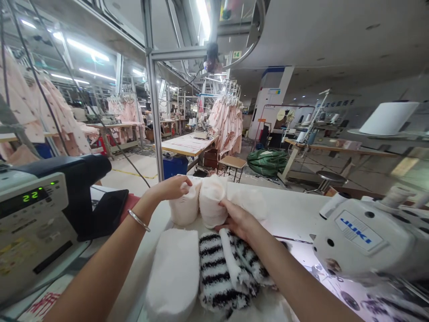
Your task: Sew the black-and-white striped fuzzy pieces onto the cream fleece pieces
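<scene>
My left hand [171, 187] is closed on the top of a pale pink rounded fabric piece [185, 209] standing on the white table [291, 210]. My right hand [238, 221] grips a second pale pink fabric piece [212, 203] right beside the first. Nearer to me lie a white fluffy piece [174, 273] and black-and-white striped fluffy pieces [223, 273], under my right forearm. A thin bangle [138, 220] sits on my left wrist.
A white JUKI sewing machine head [365, 239] stands at the right. At the left is a control box [30, 223] showing 22 and a black phone [105, 210]. Beyond the table are a metal post [154, 112], hanging pink garments [228, 120], stools and other workbenches.
</scene>
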`<state>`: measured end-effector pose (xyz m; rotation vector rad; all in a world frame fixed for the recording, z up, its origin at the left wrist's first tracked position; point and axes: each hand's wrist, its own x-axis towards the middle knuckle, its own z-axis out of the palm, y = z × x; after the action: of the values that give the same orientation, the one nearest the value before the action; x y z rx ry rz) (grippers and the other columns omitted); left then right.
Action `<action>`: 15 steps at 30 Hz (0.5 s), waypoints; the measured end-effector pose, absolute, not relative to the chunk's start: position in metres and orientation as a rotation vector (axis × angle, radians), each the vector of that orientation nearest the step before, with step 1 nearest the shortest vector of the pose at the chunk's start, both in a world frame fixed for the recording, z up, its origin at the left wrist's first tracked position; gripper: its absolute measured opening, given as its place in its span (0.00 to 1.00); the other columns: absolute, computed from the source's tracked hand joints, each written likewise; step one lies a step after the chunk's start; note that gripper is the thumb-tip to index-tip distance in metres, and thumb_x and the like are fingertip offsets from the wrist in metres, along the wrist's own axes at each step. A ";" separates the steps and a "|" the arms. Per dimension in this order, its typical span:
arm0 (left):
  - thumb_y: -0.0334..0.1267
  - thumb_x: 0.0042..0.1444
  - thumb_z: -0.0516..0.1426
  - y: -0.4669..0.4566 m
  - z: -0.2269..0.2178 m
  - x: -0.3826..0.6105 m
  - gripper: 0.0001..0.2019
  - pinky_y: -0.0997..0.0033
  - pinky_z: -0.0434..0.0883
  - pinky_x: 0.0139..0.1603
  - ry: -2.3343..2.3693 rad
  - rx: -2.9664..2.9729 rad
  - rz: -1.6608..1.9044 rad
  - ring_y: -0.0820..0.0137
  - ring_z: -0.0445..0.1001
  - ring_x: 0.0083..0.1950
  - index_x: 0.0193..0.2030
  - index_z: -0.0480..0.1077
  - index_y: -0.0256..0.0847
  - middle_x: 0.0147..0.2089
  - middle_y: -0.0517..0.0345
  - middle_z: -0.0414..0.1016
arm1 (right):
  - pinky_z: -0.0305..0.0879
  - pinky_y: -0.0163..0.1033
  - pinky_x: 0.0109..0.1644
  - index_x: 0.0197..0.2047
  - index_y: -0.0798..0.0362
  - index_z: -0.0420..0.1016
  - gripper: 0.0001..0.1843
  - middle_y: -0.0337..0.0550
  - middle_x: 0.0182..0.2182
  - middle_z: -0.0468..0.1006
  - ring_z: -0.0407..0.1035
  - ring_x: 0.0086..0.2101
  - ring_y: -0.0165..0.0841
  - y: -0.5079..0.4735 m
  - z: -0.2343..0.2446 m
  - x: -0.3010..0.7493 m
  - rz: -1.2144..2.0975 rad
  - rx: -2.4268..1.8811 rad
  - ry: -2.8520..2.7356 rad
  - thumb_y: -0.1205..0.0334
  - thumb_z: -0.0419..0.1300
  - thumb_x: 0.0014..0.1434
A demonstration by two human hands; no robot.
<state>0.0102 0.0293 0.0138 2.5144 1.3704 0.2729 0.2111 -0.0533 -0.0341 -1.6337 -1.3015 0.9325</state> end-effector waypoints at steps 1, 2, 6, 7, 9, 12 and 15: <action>0.41 0.62 0.55 0.029 0.014 0.010 0.14 0.54 0.70 0.51 1.371 2.520 0.272 0.62 0.72 0.50 0.52 0.68 0.38 0.53 0.50 0.70 | 0.70 0.46 0.44 0.53 0.54 0.68 0.19 0.46 0.48 0.72 0.70 0.43 0.35 -0.055 -0.030 0.214 0.914 -1.698 -1.346 0.54 0.57 0.62; 0.41 0.62 0.55 0.029 0.014 0.010 0.14 0.54 0.70 0.51 1.370 2.526 0.272 0.63 0.72 0.50 0.52 0.68 0.38 0.52 0.50 0.70 | 0.70 0.46 0.44 0.53 0.54 0.68 0.19 0.46 0.48 0.72 0.70 0.43 0.34 -0.056 -0.024 0.218 0.874 -1.766 -1.394 0.54 0.57 0.62; 0.41 0.62 0.55 0.027 0.014 0.013 0.14 0.56 0.70 0.51 1.363 2.561 0.296 0.64 0.72 0.49 0.51 0.68 0.38 0.51 0.50 0.71 | 0.68 0.49 0.48 0.52 0.54 0.68 0.18 0.47 0.50 0.71 0.69 0.45 0.36 -0.066 0.004 0.227 0.510 -1.930 -1.603 0.55 0.58 0.62; 0.39 0.61 0.55 0.027 0.013 0.014 0.13 0.57 0.69 0.52 1.370 2.571 0.311 0.64 0.72 0.49 0.51 0.68 0.38 0.51 0.50 0.72 | 0.67 0.50 0.50 0.52 0.54 0.69 0.17 0.47 0.50 0.71 0.69 0.47 0.37 -0.067 0.011 0.227 0.397 -1.923 -1.657 0.55 0.57 0.62; 0.37 0.60 0.54 0.024 0.013 0.017 0.12 0.60 0.67 0.54 1.398 2.592 0.354 0.63 0.71 0.51 0.49 0.70 0.40 0.50 0.50 0.73 | 0.64 0.52 0.54 0.51 0.53 0.70 0.15 0.47 0.52 0.70 0.67 0.50 0.38 -0.066 0.021 0.228 0.197 -1.855 -1.767 0.57 0.57 0.63; 0.36 0.58 0.52 0.018 0.016 0.021 0.12 0.63 0.65 0.56 1.456 2.619 0.441 0.62 0.70 0.53 0.48 0.70 0.42 0.50 0.51 0.73 | 0.60 0.54 0.58 0.47 0.54 0.72 0.12 0.46 0.54 0.69 0.63 0.54 0.39 -0.057 0.024 0.230 0.004 -1.733 -1.897 0.59 0.57 0.62; 0.36 0.59 0.51 0.014 0.019 0.024 0.13 0.63 0.65 0.57 1.506 2.632 0.497 0.62 0.70 0.54 0.49 0.69 0.42 0.53 0.51 0.72 | 0.59 0.56 0.58 0.50 0.54 0.71 0.14 0.47 0.57 0.67 0.61 0.56 0.41 -0.042 0.013 0.235 -0.083 -1.725 -1.908 0.59 0.58 0.62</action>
<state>0.0239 0.0137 0.0188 2.6317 1.5064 0.4966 0.2353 -0.0424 0.0130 -1.7253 -1.9080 -0.0827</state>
